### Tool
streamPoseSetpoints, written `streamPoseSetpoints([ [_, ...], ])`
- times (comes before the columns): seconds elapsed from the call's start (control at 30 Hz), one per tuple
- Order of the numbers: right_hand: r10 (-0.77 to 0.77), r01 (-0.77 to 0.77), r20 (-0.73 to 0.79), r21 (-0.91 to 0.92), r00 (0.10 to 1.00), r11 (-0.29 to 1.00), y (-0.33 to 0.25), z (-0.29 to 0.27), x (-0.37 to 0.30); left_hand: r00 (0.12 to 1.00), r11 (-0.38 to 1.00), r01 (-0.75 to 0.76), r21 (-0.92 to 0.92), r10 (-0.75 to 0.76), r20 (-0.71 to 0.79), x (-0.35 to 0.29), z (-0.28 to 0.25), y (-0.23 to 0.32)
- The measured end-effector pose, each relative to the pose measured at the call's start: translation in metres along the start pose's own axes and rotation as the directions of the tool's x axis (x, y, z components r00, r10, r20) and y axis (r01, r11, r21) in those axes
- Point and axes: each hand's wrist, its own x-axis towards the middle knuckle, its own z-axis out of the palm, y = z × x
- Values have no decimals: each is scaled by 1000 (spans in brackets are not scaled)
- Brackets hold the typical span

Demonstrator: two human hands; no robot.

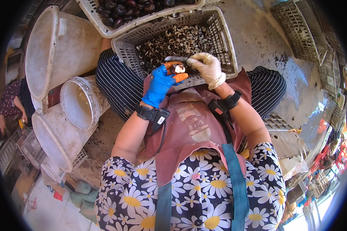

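Note:
My left hand (pixel 159 85), in a blue glove with orange finger covers, pinches a partly peeled water chestnut (pixel 179 69). White flesh shows on its face, with dark skin around it. A peeling knife (pixel 175 59) is in my right hand (pixel 208 68), which wears a whitish glove. Its dark blade points left, just above the chestnut; whether the edge touches it I cannot tell. Both hands are over the near part of a grey plastic crate (pixel 228 49) with dark and pale peelings (pixel 177 38) in it. Beyond it, a second crate (pixel 104 30) holds dark unpeeled water chestnuts (pixel 121 12).
Large whitish buckets (pixel 50 54) lie tipped at my left, a smaller bucket (pixel 67 102) among them. Stacked crates (pixel 300 30) stand at the far right on a wet, dirty floor (pixel 254 42). Another person (pixel 15 100) is at the far left. A reddish apron (pixel 177 119) covers my lap.

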Motion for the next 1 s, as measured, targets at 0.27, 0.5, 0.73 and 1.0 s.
streamPoseSetpoints([
  [0.27,-273,268,-16,-147,962,952,-5,5,-27,994,994,-99,49,97,52,3,-2,1],
  [0.5,-84,46,-191,-192,978,980,36,-38,-1,999,998,41,-57,-40,15,0,4,1],
  [0.73,-188,179,-73,-116,980,977,6,-8,-19,995,995,-102,-9,102,24,2,9,-6],
  [1.0,-205,203,-44,-38,978,978,-2,-3,-28,997,996,-81,39,81,8,3,10,-3],
])
